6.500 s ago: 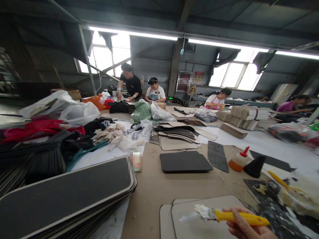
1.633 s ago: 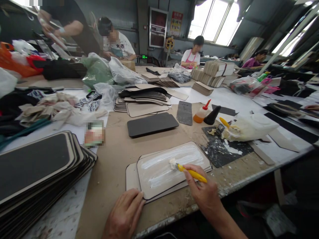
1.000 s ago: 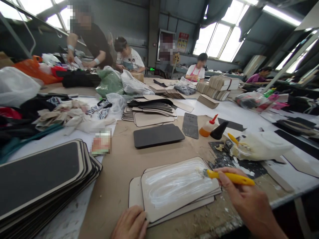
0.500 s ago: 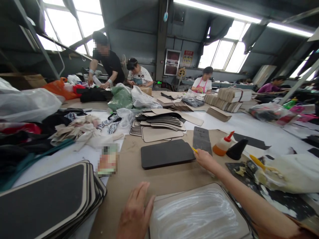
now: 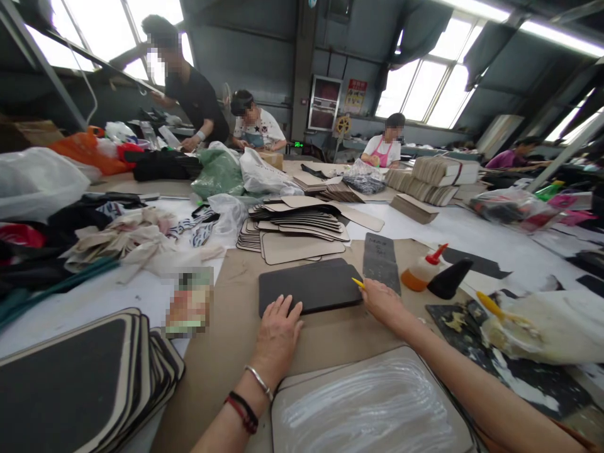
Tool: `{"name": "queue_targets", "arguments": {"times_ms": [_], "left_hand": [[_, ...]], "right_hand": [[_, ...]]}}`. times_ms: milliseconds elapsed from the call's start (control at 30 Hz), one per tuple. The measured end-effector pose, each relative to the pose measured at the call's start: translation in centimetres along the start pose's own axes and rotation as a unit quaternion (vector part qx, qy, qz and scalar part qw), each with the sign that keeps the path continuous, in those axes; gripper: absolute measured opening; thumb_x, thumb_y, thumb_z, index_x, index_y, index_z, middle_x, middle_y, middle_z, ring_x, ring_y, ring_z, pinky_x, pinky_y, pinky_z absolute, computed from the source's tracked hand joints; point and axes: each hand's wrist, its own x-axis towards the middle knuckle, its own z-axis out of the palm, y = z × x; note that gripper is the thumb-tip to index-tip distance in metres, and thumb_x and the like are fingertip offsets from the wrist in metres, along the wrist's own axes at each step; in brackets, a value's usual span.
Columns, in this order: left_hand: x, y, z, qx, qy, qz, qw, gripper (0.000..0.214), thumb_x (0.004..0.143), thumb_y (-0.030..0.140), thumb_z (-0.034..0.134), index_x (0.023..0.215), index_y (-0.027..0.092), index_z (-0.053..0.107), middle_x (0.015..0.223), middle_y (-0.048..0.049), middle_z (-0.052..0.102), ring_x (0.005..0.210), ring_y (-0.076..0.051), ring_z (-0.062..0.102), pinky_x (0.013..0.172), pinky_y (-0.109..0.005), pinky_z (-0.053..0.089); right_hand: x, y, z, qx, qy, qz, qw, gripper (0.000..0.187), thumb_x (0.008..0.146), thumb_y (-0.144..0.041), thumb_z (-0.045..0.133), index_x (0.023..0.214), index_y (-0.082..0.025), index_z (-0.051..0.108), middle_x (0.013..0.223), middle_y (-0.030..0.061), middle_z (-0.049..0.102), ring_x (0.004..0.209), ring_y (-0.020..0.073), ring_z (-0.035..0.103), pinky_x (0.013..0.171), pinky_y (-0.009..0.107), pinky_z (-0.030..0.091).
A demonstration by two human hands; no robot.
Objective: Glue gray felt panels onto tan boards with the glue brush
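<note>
A dark rounded-corner panel (image 5: pixel 306 283) lies in the middle of the brown board. My left hand (image 5: pixel 278 330) rests its fingertips on the panel's near edge, fingers stretched out and holding nothing. At the panel's right end, my right hand (image 5: pixel 383 303) is closed around a thin yellow stick-like tool (image 5: pixel 358 283); only its pointed end shows, so its exact kind is unclear. Nearer to me, a beige panel (image 5: pixel 363 409) bears whitish, wet-looking streaks, with another sheet's edge beneath it.
At left stands a stack of dark-faced panels (image 5: pixel 61 384). Behind the work lie more beige panels (image 5: pixel 302 246). To the right are a red-tipped bottle (image 5: pixel 421 272), a black cone (image 5: pixel 450 279) and a plastic bag (image 5: pixel 561 324) with a yellow handle (image 5: pixel 491 305). Several people work farther back.
My left hand has moved forward from beside the streaked panel onto the dark panel's near edge. My right hand stays at that panel's right end with the yellow tool.
</note>
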Motion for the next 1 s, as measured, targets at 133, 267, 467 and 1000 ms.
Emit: {"name": "queue_targets", "arguments": {"times_ms": [133, 267, 467, 1000], "left_hand": [[0.1, 0.1, -0.2, 0.003, -0.013, -0.001, 1.0, 0.032, 0.082, 0.016, 0.052, 0.112, 0.022, 0.062, 0.123, -0.0118, 0.06, 0.117, -0.027, 0.052, 0.096, -0.044, 0.042], [0.4, 0.2, -0.5, 0.003, -0.022, -0.002, 1.0, 0.029, 0.082, 0.015, 0.052, 0.108, 0.02, 0.064, 0.121, -0.0136, 0.061, 0.116, -0.029, 0.053, 0.096, -0.045, 0.043], [0.8, 0.2, -1.1, -0.003, -0.034, -0.004, 0.999, 0.027, 0.082, 0.014, 0.053, 0.105, 0.018, 0.066, 0.118, -0.0149, 0.062, 0.112, -0.029, 0.056, 0.095, -0.045, 0.043], [0.7, 0.2, -1.7, -0.019, -0.036, 0.004, 0.999, 0.034, 0.073, 0.019, 0.066, 0.107, 0.019, 0.065, 0.118, -0.0133, 0.063, 0.113, -0.03, 0.055, 0.096, -0.043, 0.043]], "right_hand": [[0.6, 0.4, -0.8, 0.029, -0.001, 0.016, 0.999, 0.023, 0.087, -0.027, 0.045, 0.097, -0.012, 0.059, 0.097, 0.0159, 0.065, 0.091, 0.026, 0.062, 0.072, 0.031, 0.043], [1.8, 1.6, -1.5, 0.085, -0.027, 0.033, 0.995, 0.024, 0.082, -0.034, 0.053, 0.081, -0.012, 0.063, 0.075, 0.0079, 0.065, 0.073, 0.019, 0.061, 0.061, 0.024, 0.041], [2.3, 2.3, -2.1, 0.144, -0.058, 0.036, 0.987, 0.03, 0.082, -0.038, 0.051, 0.074, -0.011, 0.063, 0.05, -0.0027, 0.049, 0.046, 0.0093, 0.047, 0.046, 0.02, 0.033], [-1.0, -3.3, -6.7, 0.148, 0.043, -0.087, 0.984, 0.017, 0.085, -0.026, 0.044, 0.084, -0.018, 0.059, 0.069, 0.0029, 0.06, 0.064, 0.0152, 0.055, 0.061, 0.023, 0.037]]}}
